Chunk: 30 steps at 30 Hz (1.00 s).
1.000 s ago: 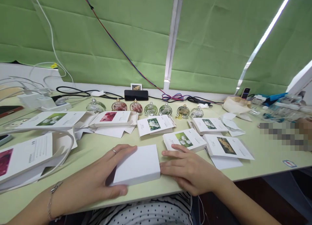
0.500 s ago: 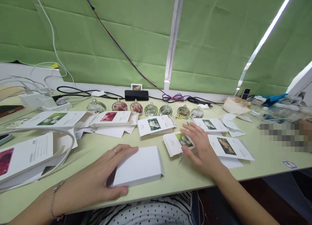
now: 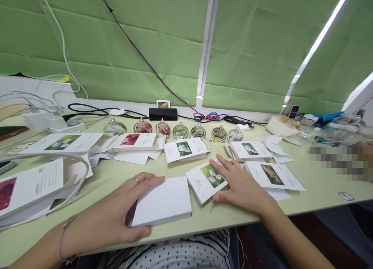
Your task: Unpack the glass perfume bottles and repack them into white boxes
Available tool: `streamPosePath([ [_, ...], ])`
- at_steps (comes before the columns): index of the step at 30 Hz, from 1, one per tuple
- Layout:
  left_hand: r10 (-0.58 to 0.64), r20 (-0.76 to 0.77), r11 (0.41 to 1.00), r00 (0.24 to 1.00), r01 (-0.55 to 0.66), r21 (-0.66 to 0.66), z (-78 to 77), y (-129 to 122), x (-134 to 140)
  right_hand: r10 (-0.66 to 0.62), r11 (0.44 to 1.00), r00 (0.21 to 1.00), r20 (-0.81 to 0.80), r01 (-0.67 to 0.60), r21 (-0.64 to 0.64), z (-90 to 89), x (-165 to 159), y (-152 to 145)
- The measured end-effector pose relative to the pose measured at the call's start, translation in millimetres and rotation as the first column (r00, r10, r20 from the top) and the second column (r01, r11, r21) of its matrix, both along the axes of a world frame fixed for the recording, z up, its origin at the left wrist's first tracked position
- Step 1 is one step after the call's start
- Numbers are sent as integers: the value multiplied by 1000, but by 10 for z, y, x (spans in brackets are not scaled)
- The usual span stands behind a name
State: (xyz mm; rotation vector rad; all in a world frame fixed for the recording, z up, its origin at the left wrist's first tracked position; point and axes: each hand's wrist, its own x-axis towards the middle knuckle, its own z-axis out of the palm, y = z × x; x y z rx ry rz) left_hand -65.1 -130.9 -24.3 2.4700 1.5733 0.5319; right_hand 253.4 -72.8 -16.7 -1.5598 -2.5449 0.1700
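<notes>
My left hand (image 3: 116, 208) wraps round a plain white box (image 3: 164, 201) lying near the front edge of the table, thumb on its near side and fingers on the far side. A white carton with a white-flower picture (image 3: 208, 177) is in my right hand (image 3: 237, 181), fingers across its far edge and thumb on the near edge. That carton lies slanted, its left end close to the plain box. Just behind and beside my right hand are a carton with a yellow-flower picture (image 3: 272, 175) and another with white flowers (image 3: 249, 149).
Round glass bottles (image 3: 180, 130) stand in a row at the back, with a black phone (image 3: 163, 114) behind them. More flower-picture cartons (image 3: 186, 149) lie in the middle and on the left, near a white cable (image 3: 84, 175). Another person's hand (image 3: 364, 154) shows at far right.
My right hand has closed on the white-flower carton, which has turned and shifted left and nearer to me. The white box under my left hand has hardly moved.
</notes>
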Motion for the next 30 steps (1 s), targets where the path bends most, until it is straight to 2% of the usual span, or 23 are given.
streamPosePath([
  [2,-2,0,1000,1000,2,0,14,1,6,-12,1000,1000,-3,12,-13,0,-1,4],
  [7,6,-3,1000,1000,-6,-15,51,1,24,7,998,999,-39,-5,64,-31,3,5],
  [11,17,1,999,1000,-16,-30,44,-2,25,49,999,995,-91,-47,24,-33,6,-3],
  [14,32,7,999,999,-32,-25,31,-9,28,-30,1000,980,-195,29,-10,-16,-21,-16],
  [17,39,17,999,999,-39,-26,35,-19,40,-96,995,932,-349,86,-42,-2,-47,-25],
  [21,13,46,1000,999,-14,12,84,-20,30,5,1000,890,-455,-10,-9,-5,-41,-30],
  [25,-34,25,997,999,32,70,149,2,-48,115,992,885,-452,-125,8,-7,-18,-38],
  [28,-79,0,995,997,79,57,169,6,-112,147,985,888,-436,-170,-14,11,-10,-45],
  [30,-58,47,997,997,56,49,168,-2,-130,154,983,897,-415,-182,-30,29,-9,-51],
])
